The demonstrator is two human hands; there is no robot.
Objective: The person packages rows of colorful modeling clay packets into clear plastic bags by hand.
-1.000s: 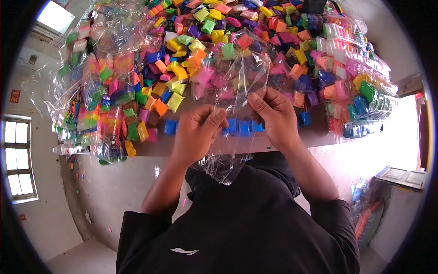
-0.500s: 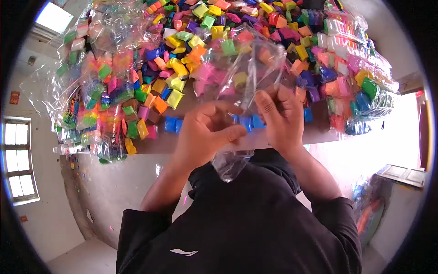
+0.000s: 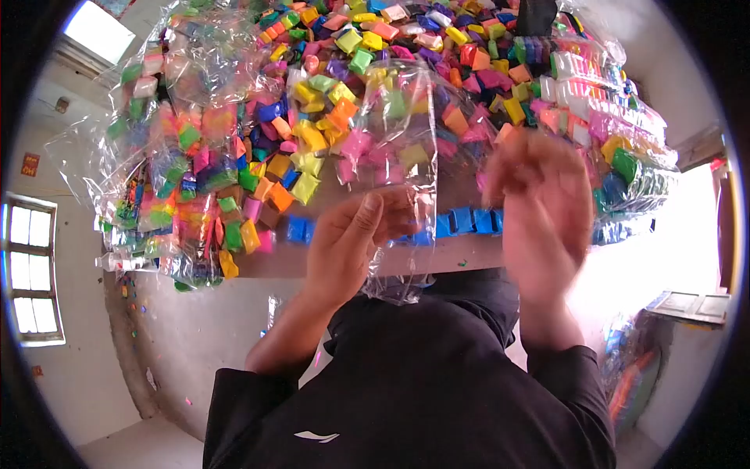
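A long clear plastic bag (image 3: 422,168) hangs upright in front of me, its lower end near my shirt. My left hand (image 3: 351,242) is closed on its left side, thumb on top. To the right of the bag, my right hand (image 3: 543,215) is raised and blurred by motion. Its fingers are loosely curled and apart, with nothing visible in them. Behind the hands, a row of blue wrapped packets (image 3: 465,221) lies along the table's near edge. Pink wrapped packets (image 3: 383,164) show through the bag.
A large heap of colourful wrapped packets (image 3: 375,31) covers the back of the table (image 3: 336,262). Clear bags of packets (image 3: 187,156) are piled at the left. Stacked packs (image 3: 605,117) stand at the right. A black object (image 3: 537,17) is at the back right.
My right hand has left the bag and moved right. The bag now hangs straighter and more spread, held by my left hand alone. The camera view has shifted slightly.
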